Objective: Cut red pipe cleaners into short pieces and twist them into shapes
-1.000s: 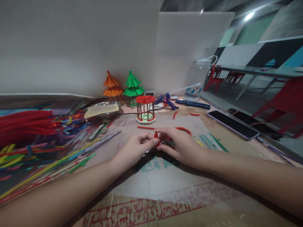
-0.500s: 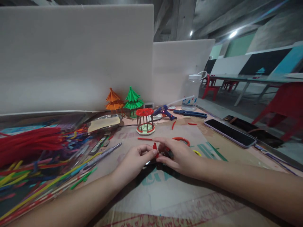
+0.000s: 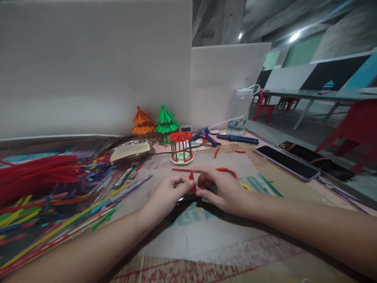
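Between the fingertips of my left hand (image 3: 172,192), a short folded piece of red pipe cleaner (image 3: 191,177) stands up. My right hand (image 3: 226,190) meets it from the other side, thumb and bent fingers closed about its lower end. Partly hidden under my right hand lie scissors with a red and yellow handle (image 3: 232,171); a blade shows below the left fingertips. A straight red pipe cleaner piece (image 3: 180,169) lies just beyond the hands. Behind it stands a small round pavilion frame (image 3: 181,147) with a red top, brown posts and a pale base.
An orange tiered tree-like model (image 3: 141,122) and a green one (image 3: 165,122) stand by the white partition. A blue glue gun (image 3: 206,136), blue cutter (image 3: 237,139), water bottle (image 3: 238,114) and phone (image 3: 287,163) sit to the right. Red pipe cleaners (image 3: 38,177) are heaped left.
The whole view has shifted slightly, with the far table things a little higher. Both hands stay together at the red piece, with only small finger movement.
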A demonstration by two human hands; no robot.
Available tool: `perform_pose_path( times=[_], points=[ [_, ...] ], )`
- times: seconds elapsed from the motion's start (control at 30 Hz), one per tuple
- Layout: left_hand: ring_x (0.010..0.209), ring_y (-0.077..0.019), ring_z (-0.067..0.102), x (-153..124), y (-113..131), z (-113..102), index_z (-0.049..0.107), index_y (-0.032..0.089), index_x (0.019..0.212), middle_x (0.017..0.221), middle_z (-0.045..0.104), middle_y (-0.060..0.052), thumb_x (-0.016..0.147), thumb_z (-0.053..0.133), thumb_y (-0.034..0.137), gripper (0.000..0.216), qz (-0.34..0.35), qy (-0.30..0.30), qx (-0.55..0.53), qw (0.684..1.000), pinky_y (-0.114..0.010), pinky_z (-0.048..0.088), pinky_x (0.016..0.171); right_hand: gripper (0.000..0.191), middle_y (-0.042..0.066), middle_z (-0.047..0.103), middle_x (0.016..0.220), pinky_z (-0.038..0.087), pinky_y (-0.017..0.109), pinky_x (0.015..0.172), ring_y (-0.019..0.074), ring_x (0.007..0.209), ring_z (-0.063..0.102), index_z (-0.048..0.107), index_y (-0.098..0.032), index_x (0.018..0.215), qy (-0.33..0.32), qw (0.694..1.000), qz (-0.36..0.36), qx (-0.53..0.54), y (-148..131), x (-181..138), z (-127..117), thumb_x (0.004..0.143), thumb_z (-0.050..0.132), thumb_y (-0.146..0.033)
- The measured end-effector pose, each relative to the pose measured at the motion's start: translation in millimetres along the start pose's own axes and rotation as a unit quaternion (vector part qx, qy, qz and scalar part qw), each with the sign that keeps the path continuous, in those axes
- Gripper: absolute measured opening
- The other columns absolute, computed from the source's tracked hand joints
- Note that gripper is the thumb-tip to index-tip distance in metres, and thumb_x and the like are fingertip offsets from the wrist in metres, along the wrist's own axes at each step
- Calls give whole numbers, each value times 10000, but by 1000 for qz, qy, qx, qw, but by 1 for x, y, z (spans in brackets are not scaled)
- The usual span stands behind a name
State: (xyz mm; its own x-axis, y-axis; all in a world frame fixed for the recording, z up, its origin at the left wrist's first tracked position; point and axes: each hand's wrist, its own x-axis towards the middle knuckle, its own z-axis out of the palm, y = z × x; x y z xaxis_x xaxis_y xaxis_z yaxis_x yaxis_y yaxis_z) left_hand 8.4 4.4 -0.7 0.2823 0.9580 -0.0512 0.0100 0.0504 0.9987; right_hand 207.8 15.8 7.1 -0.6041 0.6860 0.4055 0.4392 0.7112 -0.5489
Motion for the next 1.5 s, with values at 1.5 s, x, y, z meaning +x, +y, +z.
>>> perform_pose_path(
  times=[1.5],
  points=[
    [663, -142, 574, -1, 5, 2, 623, 163, 706, 710, 660, -14, 796, 685, 421, 280, 36, -6, 79, 996, -264, 431, 663, 545, 105, 714, 1123, 516, 392, 867, 236, 1000, 671, 477, -210, 1417, 8, 988, -68, -137, 6, 3, 7, 910, 641, -323]
  ],
)
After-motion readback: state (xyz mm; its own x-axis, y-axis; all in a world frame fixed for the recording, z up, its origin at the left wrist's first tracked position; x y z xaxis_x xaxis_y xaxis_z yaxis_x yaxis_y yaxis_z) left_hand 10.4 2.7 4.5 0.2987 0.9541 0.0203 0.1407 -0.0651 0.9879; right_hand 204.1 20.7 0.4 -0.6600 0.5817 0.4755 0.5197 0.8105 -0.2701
